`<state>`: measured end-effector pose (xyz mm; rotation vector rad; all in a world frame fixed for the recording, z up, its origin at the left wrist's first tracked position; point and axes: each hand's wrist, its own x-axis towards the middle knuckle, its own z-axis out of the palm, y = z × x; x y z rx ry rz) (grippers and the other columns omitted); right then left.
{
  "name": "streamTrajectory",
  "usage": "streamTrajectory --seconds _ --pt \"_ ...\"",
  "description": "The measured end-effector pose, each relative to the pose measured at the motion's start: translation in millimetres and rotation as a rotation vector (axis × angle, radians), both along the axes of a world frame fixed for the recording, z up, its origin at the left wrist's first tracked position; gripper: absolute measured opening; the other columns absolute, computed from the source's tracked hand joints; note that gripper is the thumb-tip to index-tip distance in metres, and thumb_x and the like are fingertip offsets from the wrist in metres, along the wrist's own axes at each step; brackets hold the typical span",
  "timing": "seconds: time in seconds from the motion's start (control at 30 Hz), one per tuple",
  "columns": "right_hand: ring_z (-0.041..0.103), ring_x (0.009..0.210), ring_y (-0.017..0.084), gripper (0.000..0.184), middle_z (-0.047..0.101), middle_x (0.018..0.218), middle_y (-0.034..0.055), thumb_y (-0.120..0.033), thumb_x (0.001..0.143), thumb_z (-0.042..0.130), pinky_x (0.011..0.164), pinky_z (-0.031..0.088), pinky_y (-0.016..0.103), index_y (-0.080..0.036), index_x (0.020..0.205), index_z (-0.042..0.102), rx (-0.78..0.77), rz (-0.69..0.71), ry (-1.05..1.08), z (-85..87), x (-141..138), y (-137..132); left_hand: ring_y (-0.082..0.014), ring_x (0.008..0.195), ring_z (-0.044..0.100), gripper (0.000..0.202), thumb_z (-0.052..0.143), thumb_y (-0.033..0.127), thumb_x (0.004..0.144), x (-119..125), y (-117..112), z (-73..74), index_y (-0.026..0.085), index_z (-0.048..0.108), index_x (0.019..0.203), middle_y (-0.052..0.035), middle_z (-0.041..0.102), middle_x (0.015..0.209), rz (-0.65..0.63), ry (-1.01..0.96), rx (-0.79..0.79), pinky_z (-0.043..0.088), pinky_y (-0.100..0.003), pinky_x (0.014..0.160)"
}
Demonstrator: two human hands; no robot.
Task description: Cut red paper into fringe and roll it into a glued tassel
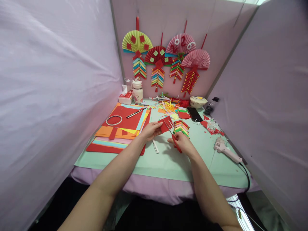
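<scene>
My left hand pinches the left edge of a small piece of red paper, held just above the table. Several narrow slits run into the paper from its right side. In my right hand is a pair of scissors with red handles. Their blades point up and left and lie at the slit edge of the paper. Just behind my right hand rests a bundle of rolled paper tubes in red, green and yellow, partly covered by the hand. A white pen lies below my left hand.
Coloured paper sheets are stacked at left, with a ring and a craft knife on top. Paper scraps and a phone lie behind. A glue gun with a cable is at right. Paper fans hang on the back wall.
</scene>
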<state>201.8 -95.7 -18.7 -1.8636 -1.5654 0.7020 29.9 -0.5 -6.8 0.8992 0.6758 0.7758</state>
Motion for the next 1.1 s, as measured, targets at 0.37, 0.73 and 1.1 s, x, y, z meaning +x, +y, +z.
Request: streamTrajectory --seconds 0.37,0.73,1.1 --pt "0.052 0.056 0.014 0.037 0.059 0.062 -0.0007 -0.053 0.07 0.063 0.048 0.031 0.022 -0.02 0.071 0.046 -0.035 -0.002 0.069 5.0 -3.9 -1.5 -0.0107 0.067 0.065 0.013 0.07 0.019 0.077 0.4 -3.2 0.7 0.01 0.067 0.086 -0.0071 0.071 0.08 -0.001 0.027 0.027 0.052 -0.02 0.064" --pt "0.047 0.056 0.013 0.034 0.055 0.061 -0.002 -0.049 0.069 0.065 0.05 0.029 0.023 -0.02 0.071 0.047 -0.045 0.072 0.059 4.6 -3.0 -4.9 -0.0122 0.057 0.062 0.013 0.069 0.022 0.075 0.1 6.1 0.7 0.011 0.064 0.08 -0.0059 0.068 0.071 0.224 -0.033 0.091 0.052 -0.023 0.051" --pt "0.048 0.058 0.013 0.034 0.055 0.062 -0.0017 -0.049 0.069 0.065 0.051 0.029 0.023 -0.02 0.072 0.048 -0.052 0.056 0.028 9.5 -6.8 -6.4 -0.0145 0.064 0.066 0.017 0.071 0.024 0.074 1.1 6.1 -1.4 0.011 0.064 0.082 -0.0078 0.069 0.078 0.196 -0.023 0.098 0.053 -0.023 0.053"
